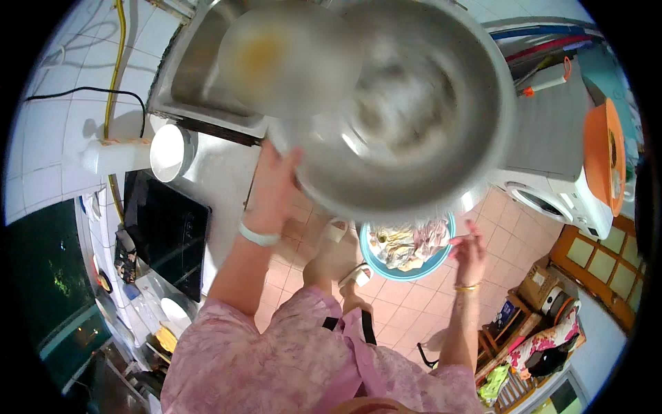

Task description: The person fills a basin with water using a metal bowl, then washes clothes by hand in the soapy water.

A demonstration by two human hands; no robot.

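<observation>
A large stainless steel basin fills the upper middle of the view, its inside turned up towards me and smeared by motion. My left hand, with a pale band on its wrist, grips the basin's left rim. Below the basin's right side is my right hand, fingers apart, holding nothing, with a gold-coloured bracelet on its wrist. Close to that hand, a light blue tub stands on the floor, heaped with crumpled pale cloth. The basin hides the tub's far part. A blurred patch covers the basin's upper left.
A metal sink lies at the upper left, with a white bowl on the counter and a black cooktop beyond it. To the right stands a white washing machine with an orange basin. A wooden rack holds assorted items.
</observation>
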